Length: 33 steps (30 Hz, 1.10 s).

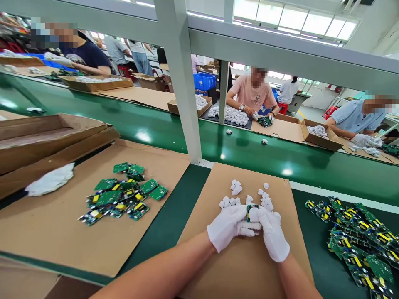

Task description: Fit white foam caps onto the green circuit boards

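Over the cardboard sheet, my left hand [229, 224], in a white glove, is closed on a small green circuit board [250, 211]. My right hand [273, 232], gloved likewise, has its fingers closed at the board's right side. Between the hands a white rounded piece [254, 215] lies against the board, apparently pinched by my right fingers. Just beyond them are several loose white lumps [229, 202], some partly hidden by the gloves. What the white pieces are made of I cannot tell.
Circuit boards are heaped on cardboard to the left [121, 197] and on the green bench to the right [358, 236]. A grey metal post [183, 83] rises ahead. Beyond the green conveyor [149, 128], co-workers [254, 93] sit among boxes of white pieces. A white glove [51, 179] lies left.
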Each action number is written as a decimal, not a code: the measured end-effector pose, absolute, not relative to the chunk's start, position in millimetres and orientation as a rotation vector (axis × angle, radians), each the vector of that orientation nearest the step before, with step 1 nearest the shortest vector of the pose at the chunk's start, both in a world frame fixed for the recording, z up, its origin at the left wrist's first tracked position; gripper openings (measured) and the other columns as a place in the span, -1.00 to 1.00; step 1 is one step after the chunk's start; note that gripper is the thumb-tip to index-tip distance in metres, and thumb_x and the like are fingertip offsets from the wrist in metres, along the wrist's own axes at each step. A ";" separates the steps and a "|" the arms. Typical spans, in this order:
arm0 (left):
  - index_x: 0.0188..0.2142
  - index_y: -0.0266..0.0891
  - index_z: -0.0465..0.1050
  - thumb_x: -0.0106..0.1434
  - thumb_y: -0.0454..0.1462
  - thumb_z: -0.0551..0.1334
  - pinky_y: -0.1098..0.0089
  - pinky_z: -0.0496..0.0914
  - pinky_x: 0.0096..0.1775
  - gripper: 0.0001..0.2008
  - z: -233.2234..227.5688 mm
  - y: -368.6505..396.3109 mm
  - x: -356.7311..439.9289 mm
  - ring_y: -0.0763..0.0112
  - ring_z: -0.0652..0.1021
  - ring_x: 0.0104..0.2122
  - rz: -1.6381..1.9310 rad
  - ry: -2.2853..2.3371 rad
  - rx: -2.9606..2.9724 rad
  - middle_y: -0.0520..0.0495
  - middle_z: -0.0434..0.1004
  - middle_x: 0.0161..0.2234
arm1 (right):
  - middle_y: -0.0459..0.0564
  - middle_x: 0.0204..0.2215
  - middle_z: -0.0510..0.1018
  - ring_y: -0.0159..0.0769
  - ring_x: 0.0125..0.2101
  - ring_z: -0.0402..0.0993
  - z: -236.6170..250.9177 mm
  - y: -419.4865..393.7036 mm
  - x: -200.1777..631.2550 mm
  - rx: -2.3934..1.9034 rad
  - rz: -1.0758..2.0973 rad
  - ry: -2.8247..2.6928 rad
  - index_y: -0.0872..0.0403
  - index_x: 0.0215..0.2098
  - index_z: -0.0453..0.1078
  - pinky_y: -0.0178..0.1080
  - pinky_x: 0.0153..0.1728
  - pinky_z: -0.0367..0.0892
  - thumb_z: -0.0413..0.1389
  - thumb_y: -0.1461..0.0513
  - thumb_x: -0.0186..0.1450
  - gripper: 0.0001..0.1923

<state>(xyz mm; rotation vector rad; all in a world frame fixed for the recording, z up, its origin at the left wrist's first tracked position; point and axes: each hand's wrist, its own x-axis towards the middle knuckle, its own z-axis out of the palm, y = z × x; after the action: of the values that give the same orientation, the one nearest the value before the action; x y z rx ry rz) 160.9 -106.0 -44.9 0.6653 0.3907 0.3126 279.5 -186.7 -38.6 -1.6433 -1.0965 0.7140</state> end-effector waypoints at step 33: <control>-0.25 -0.29 0.40 0.09 -0.08 0.28 0.46 0.40 -0.34 -0.65 -37.7 -109.0 162.5 0.45 0.54 -0.40 0.327 0.433 0.825 -0.10 0.51 -0.39 | -0.05 -0.24 0.60 -0.23 -0.23 0.49 -41.4 -184.2 276.7 -1.741 0.423 -1.326 0.00 -0.18 0.48 -0.27 -0.24 0.35 -0.14 0.06 0.35 -0.62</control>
<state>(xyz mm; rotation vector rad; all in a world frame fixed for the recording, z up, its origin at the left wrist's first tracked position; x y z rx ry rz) 162.5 -109.0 -37.7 0.8255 0.4326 0.3273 276.7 -184.2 -41.4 -1.7412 -1.3258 0.4228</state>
